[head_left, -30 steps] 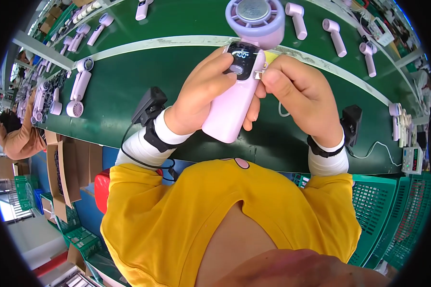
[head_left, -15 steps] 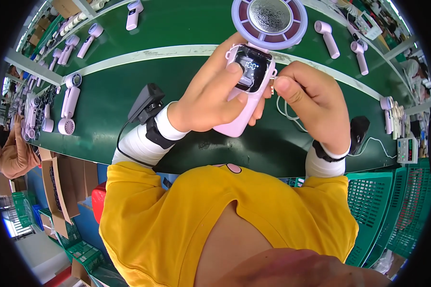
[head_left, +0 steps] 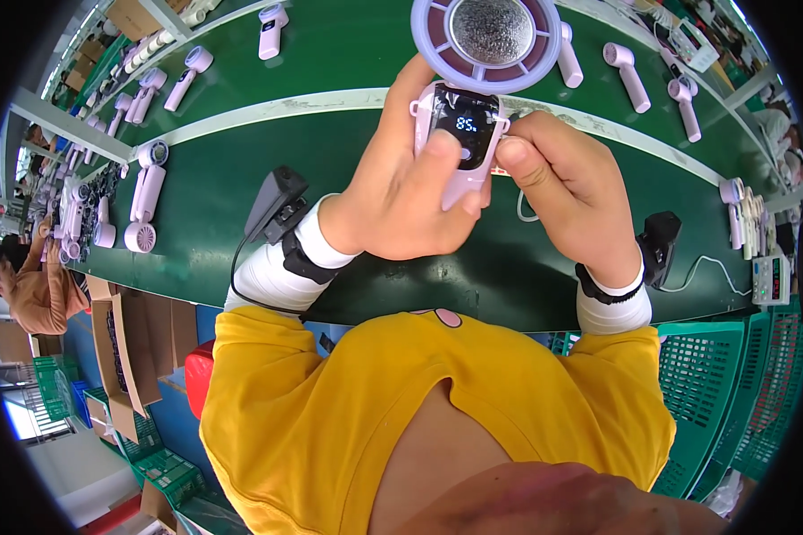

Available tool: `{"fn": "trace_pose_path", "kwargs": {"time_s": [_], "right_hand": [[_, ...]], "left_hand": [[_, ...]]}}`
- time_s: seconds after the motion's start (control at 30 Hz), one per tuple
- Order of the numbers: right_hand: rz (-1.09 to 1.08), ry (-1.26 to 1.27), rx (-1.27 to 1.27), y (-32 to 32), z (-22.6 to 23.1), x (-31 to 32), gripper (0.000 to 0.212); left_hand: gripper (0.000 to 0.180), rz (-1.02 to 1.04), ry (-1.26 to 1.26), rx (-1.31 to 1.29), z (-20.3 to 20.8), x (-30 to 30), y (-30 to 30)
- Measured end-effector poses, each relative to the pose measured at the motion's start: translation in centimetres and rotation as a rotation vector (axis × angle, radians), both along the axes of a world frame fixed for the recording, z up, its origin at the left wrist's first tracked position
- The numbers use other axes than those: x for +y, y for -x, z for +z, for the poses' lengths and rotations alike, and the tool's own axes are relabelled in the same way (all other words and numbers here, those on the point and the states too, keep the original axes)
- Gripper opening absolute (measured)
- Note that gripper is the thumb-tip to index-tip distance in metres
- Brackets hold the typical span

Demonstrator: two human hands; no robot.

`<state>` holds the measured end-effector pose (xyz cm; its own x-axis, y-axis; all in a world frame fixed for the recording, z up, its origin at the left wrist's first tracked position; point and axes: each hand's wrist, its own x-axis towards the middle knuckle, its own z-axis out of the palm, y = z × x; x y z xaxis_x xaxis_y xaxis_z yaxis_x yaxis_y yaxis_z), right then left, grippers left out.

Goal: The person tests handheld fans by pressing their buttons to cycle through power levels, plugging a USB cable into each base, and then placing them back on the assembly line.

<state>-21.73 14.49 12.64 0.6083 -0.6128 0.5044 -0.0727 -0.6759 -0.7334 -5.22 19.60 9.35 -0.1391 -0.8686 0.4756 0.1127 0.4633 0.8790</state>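
Observation:
My left hand point(head_left: 393, 205) is wrapped around a pale pink handheld fan point(head_left: 463, 114), its thumb lying on the front just below the lit digits of the black display. The fan stands with its round grille and silvery centre pointing away from me; the lower handle is partly covered by my fingers. At the right side of the fan, my right hand point(head_left: 571, 192) is closed in a pinch against the body. A thin white cable point(head_left: 521, 211) loops out beneath those fingers; its end is hidden in them.
Several similar fans lie on the green table point(head_left: 330, 134), one standing fan point(head_left: 145, 192) at the left. A white rail point(head_left: 285, 104) crosses behind my hands. At right are a small meter point(head_left: 770, 280) and green crates point(head_left: 700, 366). Another person point(head_left: 40, 285) works far left.
The display digits have changed, and my left thumb has shifted lower on the front. The fan sits slightly further left, with my right hand still at its side. The whole view has shifted a little.

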Motion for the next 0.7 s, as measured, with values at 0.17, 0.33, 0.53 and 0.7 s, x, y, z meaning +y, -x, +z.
{"fn": "trace_pose_path", "kwargs": {"time_s": [0.17,0.33,0.53,0.7], "right_hand": [[0.000,-0.111,0.084,0.4,1.1,0.3,0.020],[0.030,0.021,0.112,1.3,1.4,1.0,0.014],[-0.037,-0.151,-0.199,1.3,1.5,2.6,0.023],[0.169,-0.205,-0.007,-2.3,-1.3,3.5,0.016]], "left_hand": [[0.060,-0.022,-0.032,0.051,0.8,1.0,0.4],[0.057,-0.044,-0.058,0.101,2.0,1.6,0.6],[0.052,-0.083,0.075,0.426,4.9,4.3,-3.0],[0.041,0.256,0.478,0.521,7.3,8.2,-1.1]]}}
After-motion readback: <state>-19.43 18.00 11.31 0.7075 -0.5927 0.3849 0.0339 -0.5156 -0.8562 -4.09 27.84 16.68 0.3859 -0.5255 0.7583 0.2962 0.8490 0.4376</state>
